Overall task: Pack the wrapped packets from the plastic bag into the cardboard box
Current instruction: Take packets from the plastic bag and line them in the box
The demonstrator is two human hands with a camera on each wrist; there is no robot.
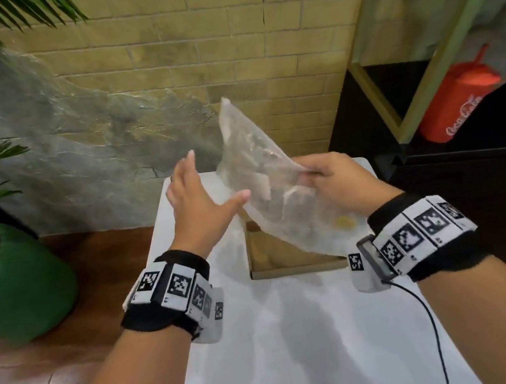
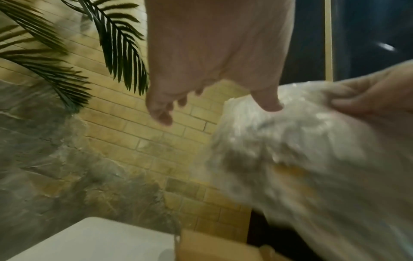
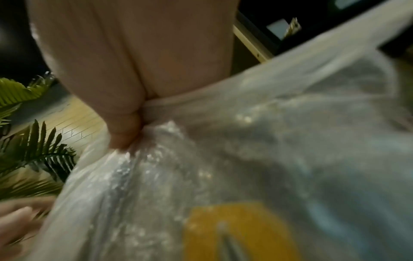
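Currently the right hand (image 1: 336, 178) pinches the clear crinkled plastic bag (image 1: 269, 185) at 12 o'clock above the brown cardboard box (image 1: 284, 258), so the left hand (image 1: 198, 201), fingers spread wide, should steady its 9 o'clock edge before packets are drawn out.

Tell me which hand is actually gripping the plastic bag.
The right hand: its fingers pinch the bag above the box. The left hand is spread open beside it.
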